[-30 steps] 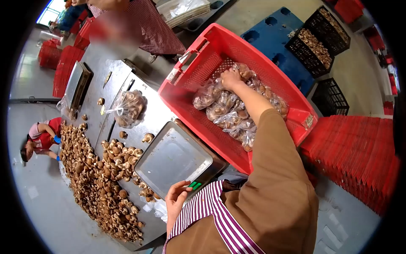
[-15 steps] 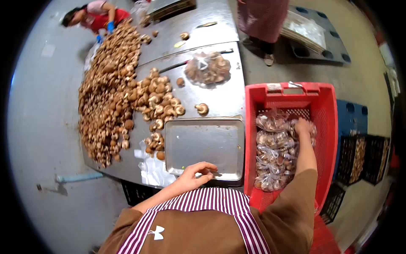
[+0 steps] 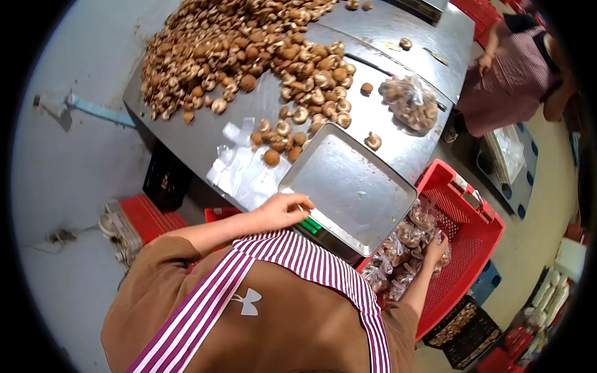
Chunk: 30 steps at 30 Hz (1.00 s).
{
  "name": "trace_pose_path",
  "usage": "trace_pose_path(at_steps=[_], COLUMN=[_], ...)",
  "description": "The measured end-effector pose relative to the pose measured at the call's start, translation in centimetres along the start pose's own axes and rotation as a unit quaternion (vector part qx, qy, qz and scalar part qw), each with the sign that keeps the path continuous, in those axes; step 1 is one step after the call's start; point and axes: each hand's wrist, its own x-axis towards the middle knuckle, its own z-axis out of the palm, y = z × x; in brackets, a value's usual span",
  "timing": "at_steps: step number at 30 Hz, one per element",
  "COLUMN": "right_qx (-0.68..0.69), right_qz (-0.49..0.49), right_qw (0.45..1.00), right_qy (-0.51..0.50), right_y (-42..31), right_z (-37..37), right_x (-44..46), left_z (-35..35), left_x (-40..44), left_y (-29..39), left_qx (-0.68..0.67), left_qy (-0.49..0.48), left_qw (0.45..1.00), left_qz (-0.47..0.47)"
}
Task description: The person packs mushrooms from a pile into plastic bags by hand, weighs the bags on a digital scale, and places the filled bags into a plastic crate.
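My left hand (image 3: 285, 210) hangs over the near left corner of a metal tray (image 3: 348, 186), fingers apart and slightly bent, holding nothing. Under the tray's near edge a green display (image 3: 311, 225) shows. My right hand (image 3: 436, 248) reaches down into a red crate (image 3: 460, 217), fingers round a clear bag of mushrooms (image 3: 444, 261) that it partly hides. Several more bagged mushrooms (image 3: 410, 235) lie beside it in the crate. Left of the tray are loose mushrooms (image 3: 283, 143) and a stack of white plastic bags (image 3: 245, 177).
A large mushroom heap (image 3: 217, 50) covers the far left of the metal table (image 3: 193, 140). One filled bag (image 3: 410, 102) sits beyond the tray. Another person (image 3: 513, 74) in an apron stands at the far right. Black crates (image 3: 463, 329) are on the floor at right.
My view has turned and shifted left, so the table and crate appear rotated. My right hand remains in the crate at the bag; my left hand stays by the tray's near edge.
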Motion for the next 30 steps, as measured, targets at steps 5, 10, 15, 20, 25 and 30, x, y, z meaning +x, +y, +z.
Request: trace_pose_path(at_steps=[5, 10, 15, 20, 25, 30], right_qx=[0.603, 0.698, 0.761, 0.814, 0.795, 0.648], right_qz=[0.194, -0.066, -0.406, -0.392, -0.358, -0.278], right_qw=[0.767, 0.669, 0.269, 0.107, 0.078, 0.406], right_qy=[-0.1, -0.245, -0.429, -0.414, -0.484, -0.581], right_y=[-17.4, -40.2, -53.2, -60.3, -64.7, -67.9], right_z=[-15.1, -33.5, -40.6, -42.1, -42.3, -35.2], right_x=[1.5, -1.9, -4.0, -10.3, -11.0, -12.2], left_z=[-4.7, -7.5, -14.3, -19.2, -20.4, -20.5], left_x=[-2.5, -3.2, -3.0, -2.4, -1.8, -1.7], left_y=[-5.8, -13.0, -18.1, -20.6, -22.6, -25.7], left_qx=[-0.008, 0.034, 0.194, 0.237, 0.194, 0.026], left_qy=[0.097, 0.192, 0.388, 0.398, 0.327, 0.264], left_qw=[0.991, 0.978, 0.901, 0.886, 0.923, 0.954], left_qz=[-0.09, -0.067, 0.001, -0.019, -0.064, -0.142])
